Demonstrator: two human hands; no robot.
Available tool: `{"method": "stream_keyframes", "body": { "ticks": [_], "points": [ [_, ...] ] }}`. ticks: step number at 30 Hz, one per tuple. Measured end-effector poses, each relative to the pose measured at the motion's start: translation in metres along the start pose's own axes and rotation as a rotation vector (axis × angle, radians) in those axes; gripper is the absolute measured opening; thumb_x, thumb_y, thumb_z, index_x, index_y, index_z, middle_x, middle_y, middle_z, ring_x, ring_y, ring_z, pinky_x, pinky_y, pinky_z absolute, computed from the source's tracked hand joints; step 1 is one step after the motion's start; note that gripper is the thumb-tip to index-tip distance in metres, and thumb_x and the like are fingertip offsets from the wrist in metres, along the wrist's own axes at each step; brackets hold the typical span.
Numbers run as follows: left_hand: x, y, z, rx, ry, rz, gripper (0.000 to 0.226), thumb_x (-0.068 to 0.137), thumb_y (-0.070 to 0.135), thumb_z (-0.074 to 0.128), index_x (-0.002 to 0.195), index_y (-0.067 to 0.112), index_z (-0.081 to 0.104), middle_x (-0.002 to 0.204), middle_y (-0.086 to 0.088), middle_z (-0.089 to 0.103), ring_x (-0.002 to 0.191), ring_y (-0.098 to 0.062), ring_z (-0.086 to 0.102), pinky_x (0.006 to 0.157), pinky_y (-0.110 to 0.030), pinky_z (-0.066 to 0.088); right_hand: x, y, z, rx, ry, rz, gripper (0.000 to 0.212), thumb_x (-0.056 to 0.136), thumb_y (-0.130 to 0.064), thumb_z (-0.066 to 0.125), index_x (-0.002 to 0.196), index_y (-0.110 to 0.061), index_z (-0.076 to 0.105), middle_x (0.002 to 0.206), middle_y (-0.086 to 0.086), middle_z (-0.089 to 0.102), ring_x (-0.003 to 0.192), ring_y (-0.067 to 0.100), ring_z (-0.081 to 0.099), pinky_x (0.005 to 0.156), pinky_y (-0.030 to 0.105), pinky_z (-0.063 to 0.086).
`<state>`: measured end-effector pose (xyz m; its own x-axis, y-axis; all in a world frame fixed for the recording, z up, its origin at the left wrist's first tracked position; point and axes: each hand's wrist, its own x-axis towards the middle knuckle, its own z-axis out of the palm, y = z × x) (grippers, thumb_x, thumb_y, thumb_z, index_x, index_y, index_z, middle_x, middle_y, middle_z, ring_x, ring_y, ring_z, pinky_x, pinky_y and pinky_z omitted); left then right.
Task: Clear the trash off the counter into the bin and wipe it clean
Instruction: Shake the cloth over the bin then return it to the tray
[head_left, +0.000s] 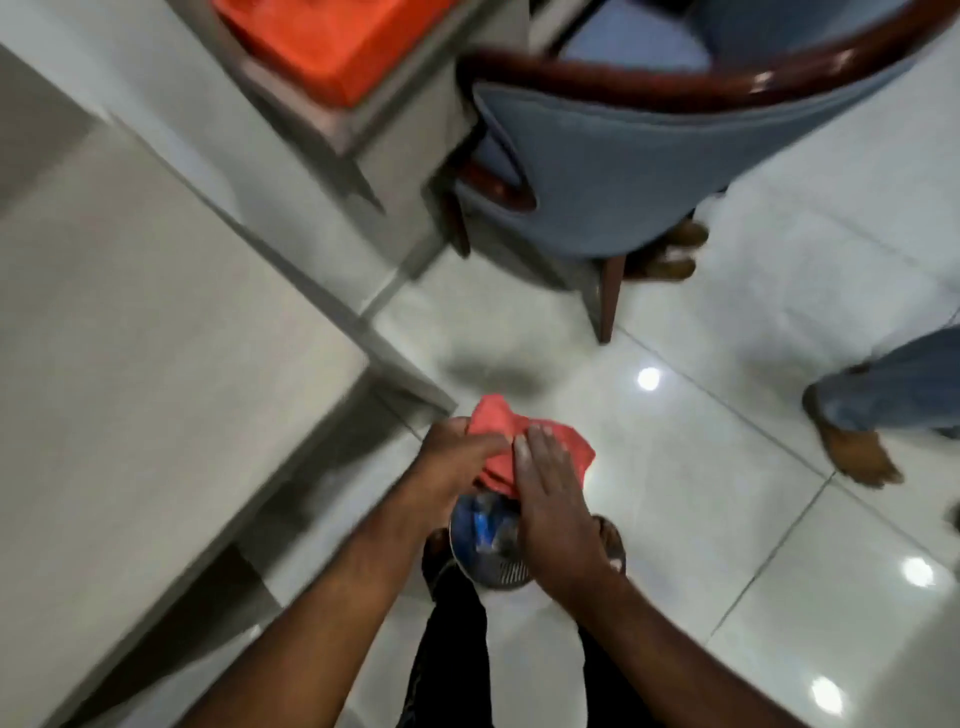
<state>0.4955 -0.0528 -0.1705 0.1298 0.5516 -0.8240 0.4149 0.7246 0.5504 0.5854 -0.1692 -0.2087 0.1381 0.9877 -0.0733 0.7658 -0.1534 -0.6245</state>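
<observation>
Glossy pale floor tiles (727, 519) mirror 3 bright ceiling lights. A blue upholstered chair (623, 171) with a dark wooden frame stands ahead. An orange block (332, 41), possibly a cushion, lies beyond.

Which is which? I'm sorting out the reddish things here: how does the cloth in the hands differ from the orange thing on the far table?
The red cloth is soft and crumpled; the orange block looks flat-faced and boxy. The cloth is held by the left hand and right hand above the mesh bin; the block rests on a table. The cloth is pinkish red; the block is brighter orange. Both are blurred.
</observation>
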Motion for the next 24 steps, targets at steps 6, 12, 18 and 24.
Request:
{"method": "stream_keyframes", "body": {
  "ticks": [6,12,18,24],
  "points": [
    [-0.121,0.129,-0.021,0.552,0.139,0.55,0.011,0.073,0.022,0.06,0.078,0.013,0.064,0.072,-0.004,0.068,0.071,-0.029,0.064,0.062,-0.029,0.047,0.015,-0.06,-0.102,0.009,0.112,-0.154,0.072,0.079,-0.009,0.071,0.138,0.015,0.038,0.146,0.037,0.033,0.135,0.05,0.036,0.104,0.057,0.042],
    [-0.179,0.23,-0.084,0.697,-0.098,0.764,0.018,0.084,0.005,0.063,0.077,0.021,0.062,0.069,0.01,0.06,0.061,-0.003,0.056,0.061,-0.026,0.046,0.095,-0.092,-0.16,0.71,0.037,0.115,0.116,0.071,-0.063,0.072,0.153,-0.018,0.005,0.16,0.002,0.013,0.146,0.013,0.019,0.114,0.031,0.026],
    [-0.149,0.345,-0.169,0.55,-0.195,0.741,0.016,0.093,-0.005,0.058,0.099,0.01,0.062,0.086,-0.008,0.06,0.073,-0.017,0.055,0.062,-0.027,0.045,0.212,-0.118,-0.18,1.51,-0.318,0.234,0.055,0.078,-0.026,0.079,0.124,-0.004,0.059,0.123,0.033,0.06,0.104,0.039,0.061,0.086,0.051,0.051],
    [-0.04,0.433,-0.237,0.597,0.248,0.805,0.039,0.08,0.013,0.074,0.113,0.015,0.053,0.096,0.0,0.057,0.088,-0.021,0.06,0.064,-0.025,0.049,0.336,-0.157,-0.165,1.332,0.07,0.386,0.033,0.081,-0.012,0.075,0.111,-0.011,0.062,0.107,0.019,0.072,0.082,0.028,0.071,0.064,0.046,0.059]
  ]
}}
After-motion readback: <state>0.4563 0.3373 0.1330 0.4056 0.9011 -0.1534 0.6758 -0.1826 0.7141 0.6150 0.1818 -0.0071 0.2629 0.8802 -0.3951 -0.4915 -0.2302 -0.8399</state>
